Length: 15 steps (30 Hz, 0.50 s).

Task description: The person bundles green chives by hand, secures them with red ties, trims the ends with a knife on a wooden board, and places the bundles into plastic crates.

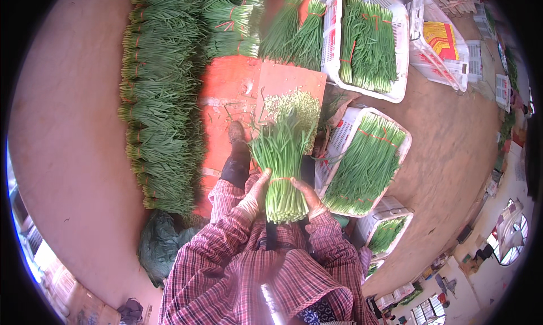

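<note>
Over my lap I hold a thick bunch of garlic chives [285,197], its pale cut ends toward me and its green leaves pointing away. An orange band circles it near the middle. My left hand [259,190] is wrapped round its left side, and my right hand [307,196] grips the right side, thumb near the band. Just beyond the leaf tips, a heap of pale green trimmings [302,104] lies on an orange-red board [274,79].
Many tied bunches [167,98] line the left, with more bunches [232,19] at the back. On the right stand white crates of chives, a far crate [403,53] and a nearer crate [357,118]. A dark green plastic sack [161,246] lies near my left arm.
</note>
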Available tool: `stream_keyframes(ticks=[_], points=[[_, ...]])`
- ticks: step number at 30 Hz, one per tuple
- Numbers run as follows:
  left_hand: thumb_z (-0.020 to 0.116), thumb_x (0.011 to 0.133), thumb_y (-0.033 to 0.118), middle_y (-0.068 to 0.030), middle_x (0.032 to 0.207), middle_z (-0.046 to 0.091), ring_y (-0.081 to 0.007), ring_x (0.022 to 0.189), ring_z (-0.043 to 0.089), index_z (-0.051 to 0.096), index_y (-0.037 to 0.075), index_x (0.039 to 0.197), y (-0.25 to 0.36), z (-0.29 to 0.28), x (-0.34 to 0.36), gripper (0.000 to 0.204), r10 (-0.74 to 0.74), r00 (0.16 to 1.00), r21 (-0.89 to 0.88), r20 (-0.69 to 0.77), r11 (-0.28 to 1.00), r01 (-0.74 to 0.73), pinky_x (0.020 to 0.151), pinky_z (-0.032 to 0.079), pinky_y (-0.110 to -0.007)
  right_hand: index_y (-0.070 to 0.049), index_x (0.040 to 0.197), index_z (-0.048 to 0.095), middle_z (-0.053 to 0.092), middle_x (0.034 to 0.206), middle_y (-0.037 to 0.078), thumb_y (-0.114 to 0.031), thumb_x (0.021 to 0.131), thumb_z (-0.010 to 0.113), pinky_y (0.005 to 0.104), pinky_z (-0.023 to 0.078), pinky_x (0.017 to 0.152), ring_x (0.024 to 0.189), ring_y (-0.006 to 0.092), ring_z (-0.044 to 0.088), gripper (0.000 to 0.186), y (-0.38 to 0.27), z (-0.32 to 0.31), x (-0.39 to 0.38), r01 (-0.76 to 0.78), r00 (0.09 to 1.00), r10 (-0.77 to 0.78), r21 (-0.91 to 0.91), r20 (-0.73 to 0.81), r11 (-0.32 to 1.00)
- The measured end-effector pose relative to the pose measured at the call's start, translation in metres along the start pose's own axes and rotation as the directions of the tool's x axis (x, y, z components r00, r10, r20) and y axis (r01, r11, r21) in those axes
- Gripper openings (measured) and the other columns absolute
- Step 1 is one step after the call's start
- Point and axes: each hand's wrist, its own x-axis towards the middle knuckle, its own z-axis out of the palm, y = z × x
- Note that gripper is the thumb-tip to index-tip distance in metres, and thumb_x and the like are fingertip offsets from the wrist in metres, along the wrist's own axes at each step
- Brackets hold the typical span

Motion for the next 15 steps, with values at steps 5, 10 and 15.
stream_keyframes(ticks=[5,10,15], points=[[0.062,0.093,0.057,-0.0117,0.133,0.057,-0.0237,0.120,0.054,0.046,0.008,0.142,0.005,-0.056,0.047,0.071,-0.031,0.997,0.000,0.071,1.000,0.031,0.106,0.039,-0.039,0.003,0.134,0.052,0.067,0.119,0.014,-0.034,0.095,0.064,0.0344,0.053,0.095,0.105,0.0220,0.067,0.055,-0.052,0.037,-0.007,0.112,0.994,-0.104,-0.331,0.039,0.937],[0.071,0.089,0.050,-0.0121,0.130,0.059,-0.0248,0.116,0.060,0.045,0.004,0.143,0.007,0.009,0.041,0.076,0.136,0.973,0.190,0.184,0.967,-0.171,0.098,0.051,-0.042,0.003,0.140,0.041,0.065,0.116,0.025,-0.049,0.083,0.071,0.0437,0.054,0.090,0.104,0.0357,0.068,0.083,-0.092,0.111,-0.026,-0.246,0.931,-0.260,-0.966,-0.257,0.074],[0.075,0.086,0.045,-0.0111,0.121,0.064,-0.0253,0.107,0.063,0.050,0.005,0.140,0.006,0.032,0.039,0.072,0.163,0.983,0.045,0.089,0.985,-0.167,0.095,0.052,-0.044,0.005,0.150,0.027,0.061,0.117,0.030,-0.056,0.080,0.070,0.0462,0.051,0.093,0.109,0.0405,0.064,0.102,-0.092,0.116,-0.039,-0.285,0.890,-0.415,-0.941,-0.189,-0.183]])
